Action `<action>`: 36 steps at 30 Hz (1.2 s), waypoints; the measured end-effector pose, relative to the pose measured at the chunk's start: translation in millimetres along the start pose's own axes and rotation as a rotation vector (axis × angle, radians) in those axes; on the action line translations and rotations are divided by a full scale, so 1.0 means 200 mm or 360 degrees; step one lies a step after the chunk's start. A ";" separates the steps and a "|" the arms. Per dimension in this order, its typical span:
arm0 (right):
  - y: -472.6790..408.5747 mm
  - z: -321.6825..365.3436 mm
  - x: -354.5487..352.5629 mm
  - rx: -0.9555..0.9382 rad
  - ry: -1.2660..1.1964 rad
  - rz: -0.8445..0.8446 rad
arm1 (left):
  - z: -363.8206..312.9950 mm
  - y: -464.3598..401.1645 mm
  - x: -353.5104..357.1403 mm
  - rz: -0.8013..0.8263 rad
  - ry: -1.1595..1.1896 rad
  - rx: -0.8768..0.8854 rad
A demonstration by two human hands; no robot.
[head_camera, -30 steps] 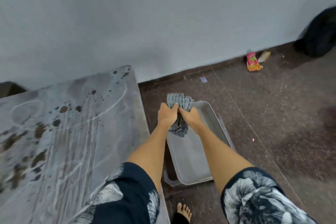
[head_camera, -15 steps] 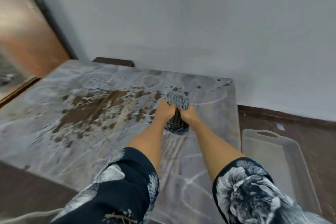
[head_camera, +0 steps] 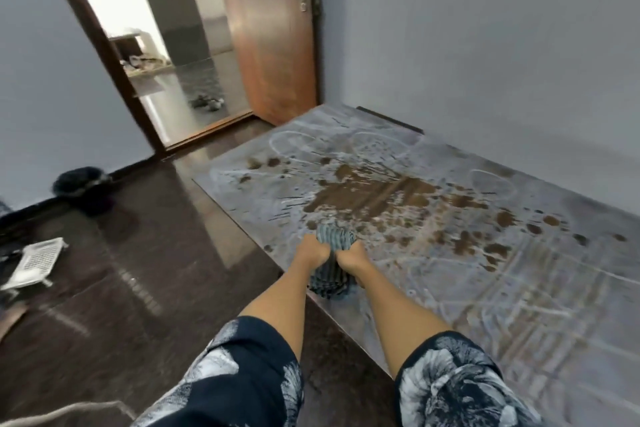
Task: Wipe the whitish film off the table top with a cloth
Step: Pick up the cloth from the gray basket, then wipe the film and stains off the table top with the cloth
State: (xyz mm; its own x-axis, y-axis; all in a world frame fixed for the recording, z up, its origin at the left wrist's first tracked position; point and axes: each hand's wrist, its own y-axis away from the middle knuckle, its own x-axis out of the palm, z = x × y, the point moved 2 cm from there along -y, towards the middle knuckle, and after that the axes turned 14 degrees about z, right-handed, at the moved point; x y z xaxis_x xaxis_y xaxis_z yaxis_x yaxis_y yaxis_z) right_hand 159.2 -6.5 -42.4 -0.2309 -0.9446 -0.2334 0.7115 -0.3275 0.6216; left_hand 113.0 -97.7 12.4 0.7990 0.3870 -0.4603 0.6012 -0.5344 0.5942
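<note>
A: In the head view, what are the hands doing?

B: The left hand (head_camera: 311, 251) and right hand (head_camera: 351, 258) each grip the bunched striped cloth (head_camera: 332, 258), fists close together, just below the middle of the frame.

A: And where is the cloth?

B: Over the near-left edge of the surface (head_camera: 519, 305); contact is unclear.

A: The surface itself?

B: A whitish film (head_camera: 502, 288) covers it in streaks and rings, with brown patches (head_camera: 363, 194) at center. An open wooden door (head_camera: 270, 38) stands at upper center.
</note>
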 end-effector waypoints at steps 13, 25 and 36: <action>-0.46 0.59 0.46 0.0026 0.0260 -0.0017 | 0.34 -0.35 -0.73 -0.0134 0.0344 -0.0057; -1.01 1.19 0.77 -0.0129 0.0293 0.0008 | 0.58 -0.81 -1.48 -0.0335 0.0639 -0.0200; -1.35 1.38 0.76 -0.0282 0.0573 -0.0294 | 0.52 -1.24 -1.73 -0.0217 0.0546 -0.0123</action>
State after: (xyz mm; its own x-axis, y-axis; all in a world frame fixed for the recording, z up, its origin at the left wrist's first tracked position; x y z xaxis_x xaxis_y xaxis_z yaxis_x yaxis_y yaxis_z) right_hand -250.1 -67.3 -39.0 -0.1412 -0.7921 -0.5939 0.7900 -0.4517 0.4146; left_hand -313.0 -177.0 -44.1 0.6627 0.6867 -0.2986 0.6912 -0.4075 0.5969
